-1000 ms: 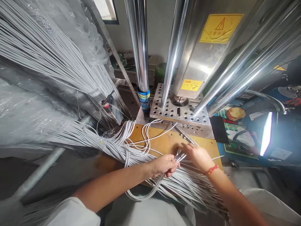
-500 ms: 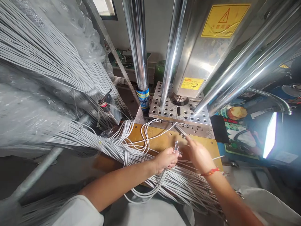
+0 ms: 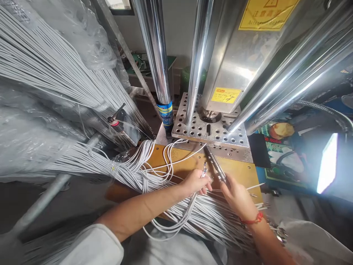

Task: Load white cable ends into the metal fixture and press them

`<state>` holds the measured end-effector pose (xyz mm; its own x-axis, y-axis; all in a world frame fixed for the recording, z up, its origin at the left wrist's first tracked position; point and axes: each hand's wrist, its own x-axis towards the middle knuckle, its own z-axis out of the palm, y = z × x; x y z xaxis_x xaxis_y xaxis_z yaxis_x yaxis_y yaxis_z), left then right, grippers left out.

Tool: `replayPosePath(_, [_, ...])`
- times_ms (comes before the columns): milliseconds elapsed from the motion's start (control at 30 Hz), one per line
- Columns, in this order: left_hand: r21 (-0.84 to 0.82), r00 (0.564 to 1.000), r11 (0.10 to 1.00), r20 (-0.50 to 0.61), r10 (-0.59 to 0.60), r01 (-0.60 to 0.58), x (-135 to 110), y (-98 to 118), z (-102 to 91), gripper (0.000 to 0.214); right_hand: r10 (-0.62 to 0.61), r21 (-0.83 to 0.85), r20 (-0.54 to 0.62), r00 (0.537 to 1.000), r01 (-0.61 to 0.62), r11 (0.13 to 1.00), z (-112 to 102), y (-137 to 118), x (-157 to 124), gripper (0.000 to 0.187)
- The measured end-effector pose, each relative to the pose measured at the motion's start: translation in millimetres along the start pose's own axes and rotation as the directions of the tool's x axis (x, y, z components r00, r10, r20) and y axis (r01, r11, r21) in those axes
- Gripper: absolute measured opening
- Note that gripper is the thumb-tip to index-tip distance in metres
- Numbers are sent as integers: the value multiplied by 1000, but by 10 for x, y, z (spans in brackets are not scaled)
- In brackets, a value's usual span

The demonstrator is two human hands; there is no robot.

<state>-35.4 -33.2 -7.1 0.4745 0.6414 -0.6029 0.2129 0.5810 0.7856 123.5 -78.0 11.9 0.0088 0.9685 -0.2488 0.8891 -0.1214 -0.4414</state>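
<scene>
- On the brown plate (image 3: 242, 173) at the foot of the press, both hands work over a spread of grey cables.
- Left hand (image 3: 195, 183) sits near the middle of the plate's front edge, fingers clenched around a small bunch of cable ends (image 3: 204, 170); the metal tips stick up out of the fist.
- Held cables loop down from that fist and curl off the plate's front edge toward the person's lap.
- Right hand (image 3: 237, 197) is just right of the left one, near the plate's front right part, fingertips pinched on one thin cable (image 3: 255, 186) that runs out to the right edge.
- Index finger of the right hand touches the near end of a narrow metal fixture (image 3: 214, 165) that lies slantwise across the plate's middle.
- Red string band (image 3: 252, 221) circles the right wrist.
- Cable bundle (image 3: 91, 163) comes in from the left, crosses the plate's left edge and fans out under both forearms to the front right corner.
- A few loose cable loops (image 3: 171, 156) lie at the plate's back left part, touching the metal edge there.
- Perforated steel plate (image 3: 193, 125) stands right behind the brown plate, with shiny columns (image 3: 154, 55) rising from it.
- Yellow warning label (image 3: 225, 95) is on the press body above the perforated plate.
- Clear plastic sheet (image 3: 33, 129) covers more cables at far left.
- Bright lamp (image 3: 327, 162) on a flexible neck glares at far right, well apart from the hands.
</scene>
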Motion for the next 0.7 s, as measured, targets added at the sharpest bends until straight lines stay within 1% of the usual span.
replayPosePath(167, [64,999,998,51,-12,9,87,-7,54,12,3,61,2,1000,-3,998,71,-18,-37,32])
replayPosePath(300, [48,998,999,62,-8,5,90,7,65,11,3,89,6,1000,-4,996,89,-27,-55,33])
replayPosePath(467, [33,997,999,74,1,-4,61,1,38,11,-3,145,-32,999,7,989,100,2,-55,33])
replayPosePath(600, [26,997,1000,77,5,-7,82,-43,36,12,0,81,-36,999,3,997,117,-2,-65,34])
replayPosePath(700, [42,997,999,73,11,-14,94,-69,53,13,17,65,-25,1000,-16,998,151,-31,-76,35])
